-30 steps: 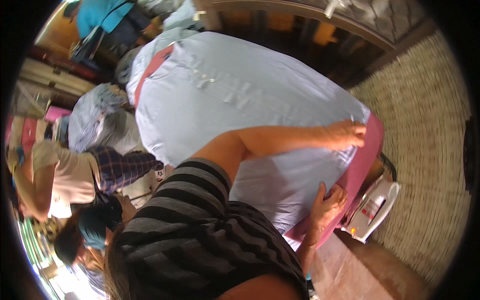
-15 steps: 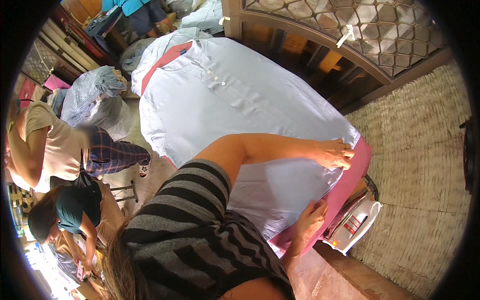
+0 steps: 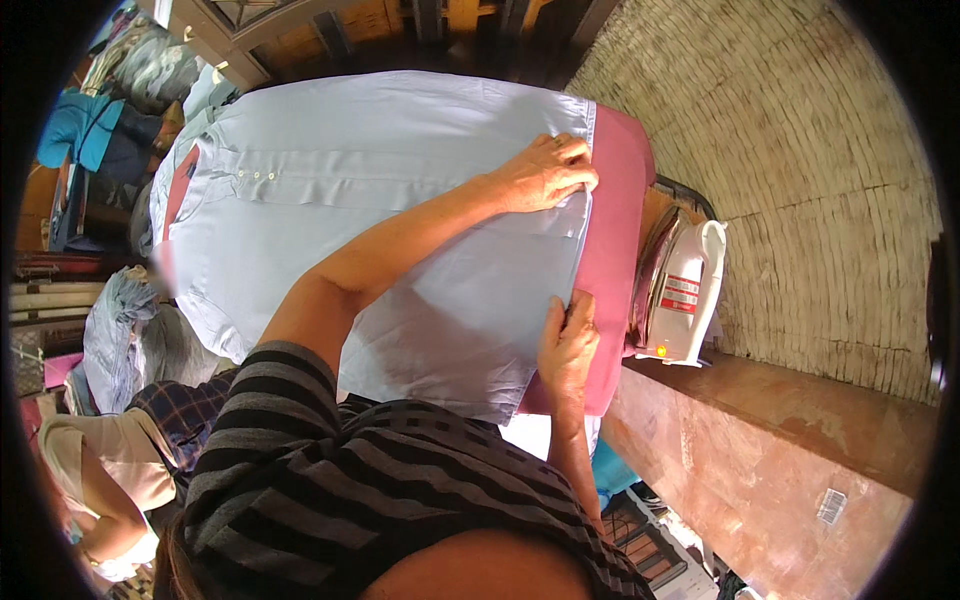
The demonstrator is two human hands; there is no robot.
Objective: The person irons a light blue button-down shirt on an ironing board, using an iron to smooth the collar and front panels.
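A pale blue buttoned shirt [image 3: 330, 240] lies spread over an ironing board with a pink cover [image 3: 622, 190], its collar toward the left and its hem toward the right. My left hand [image 3: 552, 172] reaches across the shirt, fingers curled closed on the hem at its far part. Lower along the same edge, my right hand [image 3: 570, 345] holds the hem between thumb and fingers. Soft creases run along the button placket and through the shaded cloth near my body. Just right of the board's end stands a white iron [image 3: 685, 295] with a small lit orange light.
A stone-look ledge [image 3: 760, 450] extends at the lower right, below a rough pale wall [image 3: 770, 150]. A wooden gate [image 3: 420, 30] borders the board's far side. Bagged garments [image 3: 120, 330] lie at left, near a person in a cream top [image 3: 110, 460] and another in blue [image 3: 85, 125].
The view has turned, so the board now lies more level across it. My right hand has moved up along the hem and grips it; my left hand still holds the hem.
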